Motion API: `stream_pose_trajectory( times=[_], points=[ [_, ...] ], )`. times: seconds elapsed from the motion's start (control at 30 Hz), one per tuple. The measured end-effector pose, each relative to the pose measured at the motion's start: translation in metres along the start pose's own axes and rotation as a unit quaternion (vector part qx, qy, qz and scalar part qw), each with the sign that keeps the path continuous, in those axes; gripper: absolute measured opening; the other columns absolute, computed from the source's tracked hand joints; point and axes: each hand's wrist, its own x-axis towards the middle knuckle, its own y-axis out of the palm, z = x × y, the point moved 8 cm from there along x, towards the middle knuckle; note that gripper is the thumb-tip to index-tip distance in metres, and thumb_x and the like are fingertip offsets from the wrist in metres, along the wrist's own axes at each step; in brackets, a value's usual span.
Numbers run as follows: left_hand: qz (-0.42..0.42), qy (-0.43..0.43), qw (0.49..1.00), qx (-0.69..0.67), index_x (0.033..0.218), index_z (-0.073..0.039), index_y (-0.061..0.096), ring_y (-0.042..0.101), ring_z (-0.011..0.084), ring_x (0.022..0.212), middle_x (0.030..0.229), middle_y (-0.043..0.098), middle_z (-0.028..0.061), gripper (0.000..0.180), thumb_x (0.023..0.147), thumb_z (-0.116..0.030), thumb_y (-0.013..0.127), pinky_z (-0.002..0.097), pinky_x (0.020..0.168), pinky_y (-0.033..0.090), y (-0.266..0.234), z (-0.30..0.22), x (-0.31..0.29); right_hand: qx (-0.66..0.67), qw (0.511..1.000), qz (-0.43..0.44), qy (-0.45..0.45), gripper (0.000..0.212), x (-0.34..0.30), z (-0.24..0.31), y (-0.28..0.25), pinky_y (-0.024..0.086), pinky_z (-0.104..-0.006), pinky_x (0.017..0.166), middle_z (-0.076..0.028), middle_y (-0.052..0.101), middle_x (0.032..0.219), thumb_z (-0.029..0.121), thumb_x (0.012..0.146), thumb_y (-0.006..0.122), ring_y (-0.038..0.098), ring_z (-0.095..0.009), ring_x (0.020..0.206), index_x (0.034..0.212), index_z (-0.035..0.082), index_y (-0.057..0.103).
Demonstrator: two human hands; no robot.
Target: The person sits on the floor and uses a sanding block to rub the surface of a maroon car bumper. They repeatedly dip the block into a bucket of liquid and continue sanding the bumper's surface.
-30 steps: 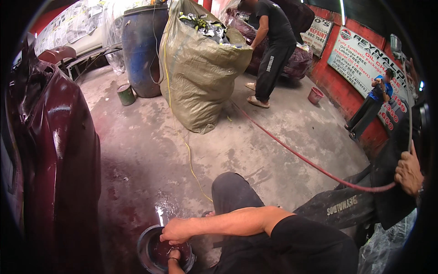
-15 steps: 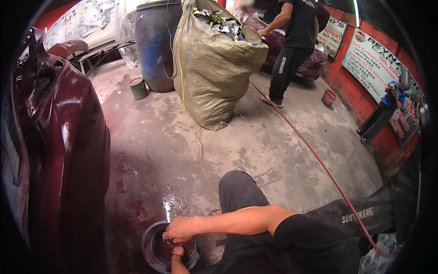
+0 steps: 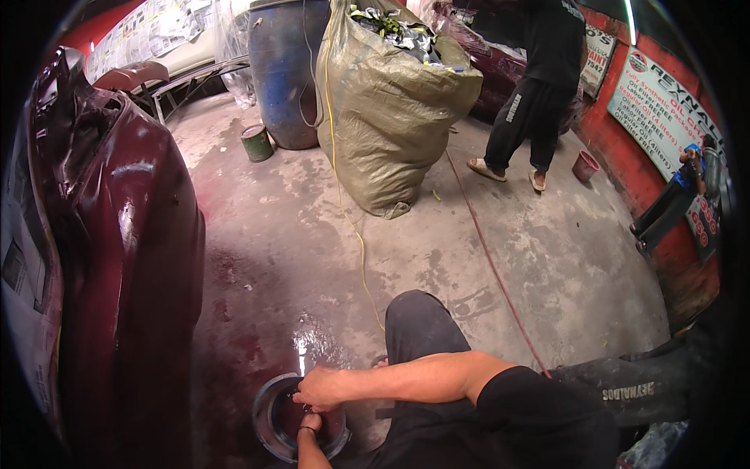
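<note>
A round dark basin (image 3: 264, 420) with a grey rim stands on the wet floor close to my bent knee, with dark reddish liquid inside. My right hand (image 3: 320, 389) reaches across from the right over its far side. The fingers are curled downward and pressed together; what they hold, if anything, is too small to make out. Lower down, inside the rim, my left hand (image 3: 311, 423) is closed just below the right one, a dark band at its wrist. Its fingertips are mostly hidden.
A glossy maroon car body part (image 3: 129, 250) rises at my left. Ahead stand a large stuffed sack (image 3: 391, 117), a blue drum (image 3: 289, 78) and a green can (image 3: 256, 144). A red hose (image 3: 492, 258) and yellow cord (image 3: 362, 250) cross the floor. A co-worker (image 3: 547, 86) stands near a red bucket (image 3: 585, 166).
The co-worker has stepped right and the red hose has shifted left at its near end. My hands stay over the basin with small finger movement; the whole view has shifted slightly.
</note>
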Motion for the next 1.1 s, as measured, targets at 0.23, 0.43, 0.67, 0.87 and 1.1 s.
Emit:
stream_pose_trajectory(
  times=[0.23, 0.43, 0.67, 0.87, 1.1],
  points=[
    [-0.02, 0.14, 0.99, 0.002, 0.162, -0.016, 0.06, 0.049, 0.042, 0.158, 0.163, 0.058, 0.0282, 0.071, 0.116, -0.061, 0.032, 0.0502, 0.131, 0.04, -0.043, -0.014, -0.019, 0.001, 1.0, -0.027, -0.015, 0.05, 0.0, 0.008, -0.01, 0.066, -0.0551, 0.079, -0.017, 0.08, 0.107, 0.035, 0.098, 0.08, 0.081, -0.043, 0.103, 0.139, 0.008, 0.07],
    [0.004, 0.076, 0.941, -0.329, 0.147, -0.01, 0.068, 0.075, 0.029, 0.12, 0.134, 0.075, 0.0115, 0.055, 0.115, -0.054, 0.058, 0.045, 0.076, 0.07, -0.081, -0.015, -0.105, 0.009, 0.999, -0.029, 0.017, 0.061, 0.004, 0.003, -0.016, 0.066, -0.054, 0.082, -0.02, 0.077, 0.12, 0.045, 0.097, 0.081, 0.079, -0.042, 0.111, 0.145, 0.01, 0.067],
    [0.008, 0.255, 0.584, -0.771, 0.15, -0.005, 0.062, 0.074, 0.0293, 0.128, 0.144, 0.074, 0.0123, 0.057, 0.115, -0.049, 0.062, 0.0574, 0.101, 0.068, -0.134, -0.058, -0.238, 0.209, 0.97, -0.118, 0.044, 0.095, 0.013, -0.007, -0.028, 0.055, -0.0531, 0.113, -0.029, 0.069, 0.142, 0.055, 0.095, 0.083, 0.067, -0.046, 0.135, 0.168, 0.007, 0.047],
    [0.041, 0.315, 0.468, -0.825, 0.144, -0.005, 0.069, 0.072, 0.0276, 0.133, 0.144, 0.074, 0.0118, 0.049, 0.119, -0.045, 0.056, 0.0543, 0.115, 0.061, -0.143, -0.095, -0.254, 0.429, 0.9, -0.048, -0.065, 0.085, 0.02, 0.011, -0.015, 0.048, -0.0445, 0.119, -0.024, 0.067, 0.151, 0.059, 0.11, 0.067, 0.063, -0.035, 0.141, 0.167, 0.0, 0.046],
    [-0.046, 0.268, 0.683, -0.679, 0.154, -0.008, 0.062, 0.065, 0.0235, 0.14, 0.152, 0.066, 0.0113, 0.047, 0.122, -0.04, 0.051, 0.0531, 0.112, 0.06, -0.206, -0.126, -0.288, 0.671, 0.739, -0.029, 0.051, 0.059, 0.024, -0.019, -0.001, 0.058, -0.04, 0.097, -0.012, 0.075, 0.133, 0.051, 0.119, 0.057, 0.068, -0.021, 0.117, 0.156, 0.006, 0.063]
  ],
)
